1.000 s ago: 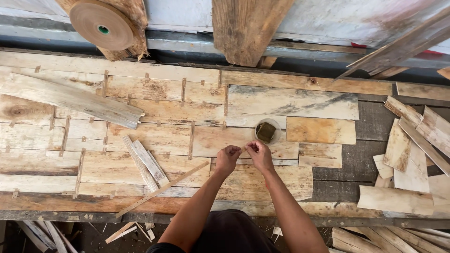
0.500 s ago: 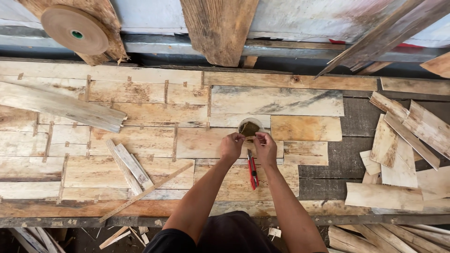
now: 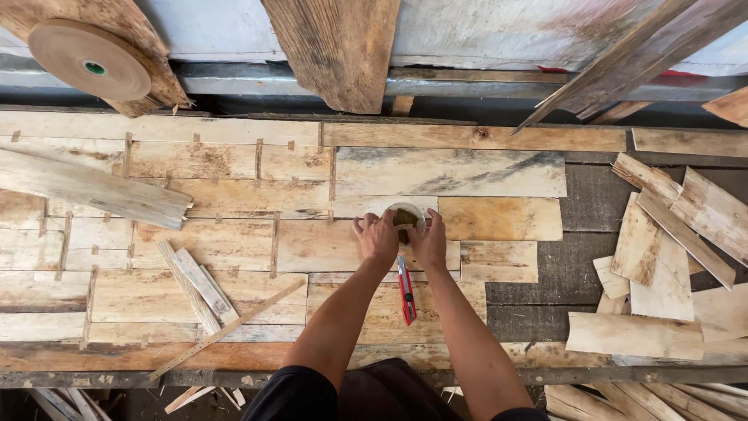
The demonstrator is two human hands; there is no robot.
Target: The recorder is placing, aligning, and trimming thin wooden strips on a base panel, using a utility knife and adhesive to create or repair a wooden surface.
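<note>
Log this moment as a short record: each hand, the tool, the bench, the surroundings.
left hand: at the small round cup, fingers at its left rim
right hand: at the cup's right side
tool: red utility knife lying on the veneer between the forearms
bench: patchwork of taped veneer sheets
upper left: roll of brown paper tape
right: loose pile of veneer offcuts

The person is wearing a black short-sleeved top, its sleeves ending above the elbows and leaving both forearms bare. The left hand (image 3: pixel 379 238) and the right hand (image 3: pixel 431 243) are showing no gloves, rings, watch or bands at the wrists. Dark clothing is also covering the torso at the bottom edge of the head view.
</note>
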